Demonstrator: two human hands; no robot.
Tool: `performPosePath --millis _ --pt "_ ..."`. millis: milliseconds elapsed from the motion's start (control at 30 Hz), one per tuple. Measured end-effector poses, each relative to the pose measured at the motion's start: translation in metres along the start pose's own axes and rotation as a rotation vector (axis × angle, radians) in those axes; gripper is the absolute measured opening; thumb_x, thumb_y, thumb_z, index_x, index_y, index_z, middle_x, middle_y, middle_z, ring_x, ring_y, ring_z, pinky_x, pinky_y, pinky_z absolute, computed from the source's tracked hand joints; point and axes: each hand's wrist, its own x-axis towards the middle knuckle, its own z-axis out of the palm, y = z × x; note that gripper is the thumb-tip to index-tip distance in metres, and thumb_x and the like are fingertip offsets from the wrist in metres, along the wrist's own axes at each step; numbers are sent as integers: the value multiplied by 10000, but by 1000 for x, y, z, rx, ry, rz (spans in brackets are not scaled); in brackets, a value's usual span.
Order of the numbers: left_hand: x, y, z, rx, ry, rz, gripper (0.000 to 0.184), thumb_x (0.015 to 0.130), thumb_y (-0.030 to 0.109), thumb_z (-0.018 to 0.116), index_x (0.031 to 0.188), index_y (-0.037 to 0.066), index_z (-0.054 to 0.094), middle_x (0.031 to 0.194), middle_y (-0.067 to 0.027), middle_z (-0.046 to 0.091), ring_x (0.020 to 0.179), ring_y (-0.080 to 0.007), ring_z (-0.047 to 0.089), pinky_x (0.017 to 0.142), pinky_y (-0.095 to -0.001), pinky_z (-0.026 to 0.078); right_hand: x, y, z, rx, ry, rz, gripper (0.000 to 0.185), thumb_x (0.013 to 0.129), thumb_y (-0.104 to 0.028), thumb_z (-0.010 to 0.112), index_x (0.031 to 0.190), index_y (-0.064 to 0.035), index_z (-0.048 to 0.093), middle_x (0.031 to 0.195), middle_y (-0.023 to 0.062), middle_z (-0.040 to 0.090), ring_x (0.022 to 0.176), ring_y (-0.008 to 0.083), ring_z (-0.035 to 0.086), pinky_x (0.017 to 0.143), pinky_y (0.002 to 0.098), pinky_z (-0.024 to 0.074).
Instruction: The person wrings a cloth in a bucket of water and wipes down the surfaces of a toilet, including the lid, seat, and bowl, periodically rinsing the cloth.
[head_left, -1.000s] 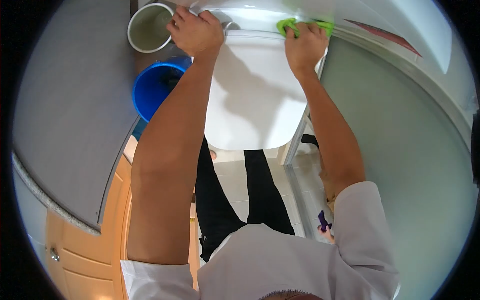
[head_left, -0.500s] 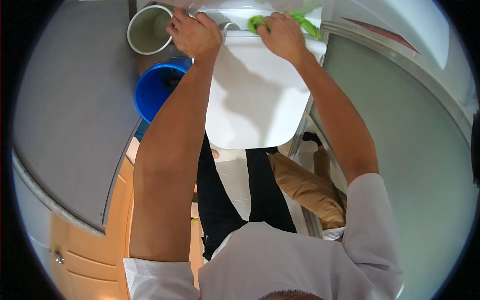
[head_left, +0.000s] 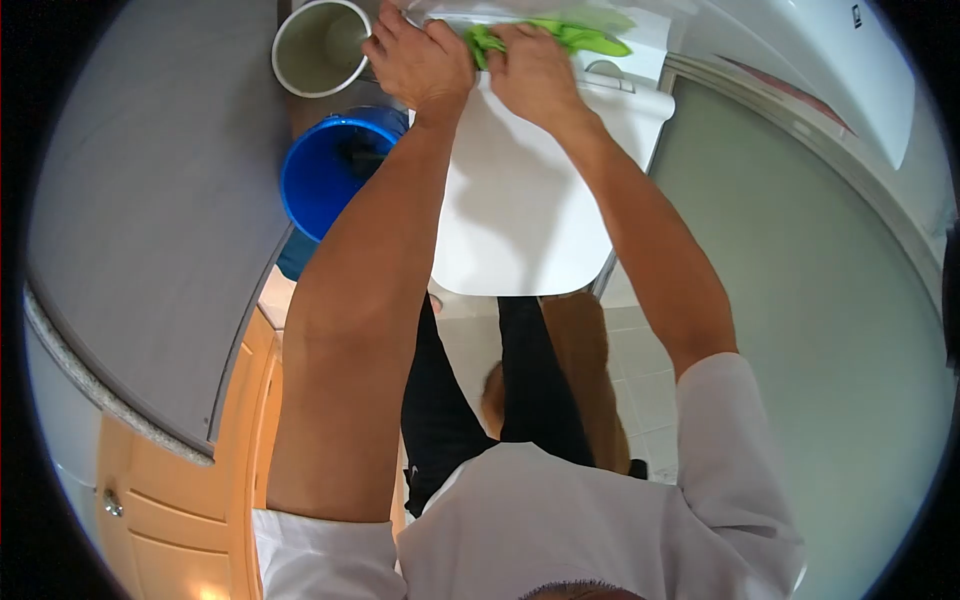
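Observation:
A closed white toilet lid (head_left: 520, 210) lies below my two hands. My right hand (head_left: 532, 80) presses a bright green cloth (head_left: 585, 38) onto the white ledge behind the lid's hinges, with fingers bent over it. Part of the cloth trails out to the right of the hand, and some bunches up at its left. At the back left corner of the toilet rests my left hand (head_left: 422, 62), holding nothing, its fingers apart. What the left fingertips touch is hard to make out.
Left of the toilet stand a blue bucket (head_left: 320, 190) with something dark inside and a pale round bin (head_left: 320, 50). A grey countertop (head_left: 140, 210) fills the left side. Frosted glass (head_left: 800, 330) curves along the right. Behind me shows another person's brown trouser leg (head_left: 578, 370).
My right hand has slid left along the ledge with the green cloth, closer to my left hand. The view has shifted slightly. The other person's leg behind me has changed position.

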Motion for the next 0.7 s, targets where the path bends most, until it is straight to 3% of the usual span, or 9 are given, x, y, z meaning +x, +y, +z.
performPosePath --millis 33,133,233,367,433,467,567,667,700 --pt "1 -3 2 -2 4 -5 425 900 232 487 1241 -15 541 1228 -215 600 1140 -443 520 991 -555 456 7 -7 7 55 1 -13 337 951 -156 566 1237 -11 669 1168 213 696 1135 417 615 1006 500 487" --pt "0 -7 4 -45 52 117 421 894 217 487 1236 -22 540 1203 -222 601 1133 -444 519 1000 -543 449 9 -2 8 72 -47 -41 331 973 -189 559 1233 -14 667 1161 216 690 1146 419 607 1013 502 481" --pt "3 -4 2 20 -13 65 429 887 213 492 1247 -15 543 1201 -221 612 1129 -443 521 997 -543 451 -20 26 -5 -31 59 -30 322 962 -193 574 1174 27 676 1163 215 690 1146 387 613 1050 487 464" --pt "3 -1 1 8 -41 -27 430 881 231 491 1233 -6 558 1187 -210 621 1122 -444 525 990 -548 457 -18 26 -14 -106 -65 80 305 988 -172 553 1203 7 675 1202 199 684 1184 370 594 1055 484 462" --pt "1 1 3 7 -36 -43 426 879 237 491 1223 -4 564 1186 -201 624 1120 -445 526 986 -552 460 -4 15 15 -36 44 -174 331 993 -170 543 1256 -8 662 1276 177 671 1223 352 584 1074 483 452" --pt "1 0 4 -47 8 -40 429 880 241 486 1223 -4 567 1201 -193 627 1122 -446 526 982 -555 463 6 9 20 -41 48 -180 331 993 -170 543 1256 -8 662 1276 177 671 1223 352 584 1074 483 452" --pt "-2 -5 4 -68 -1 -14 442 880 248 477 1234 0 569 1235 -180 630 1135 -450 525 974 -560 470 5 5 15 212 -41 -227 408 1021 -274 546 1367 -72 623 1379 132 640 1288 317 566 1108 477 428" --pt "-3 3 -5 -25 -88 -60 464 884 257 467 1265 11 566 1273 -181 629 1163 -452 522 978 -572 474 -25 42 -23 -97 -108 -138 519 1050 -490 504 1496 -227 539 1476 59 594 1377 242 527 1143 443 406" --pt "-3 4 -6 -51 -71 -59 462 890 260 467 1267 13 565 1275 -182 628 1172 -452 519 984 -578 473 -35 63 -32 -161 -67 -106 501 1047 -461 530 1478 -208 559 1458 59 610 1356 247 550 1138 436 416"
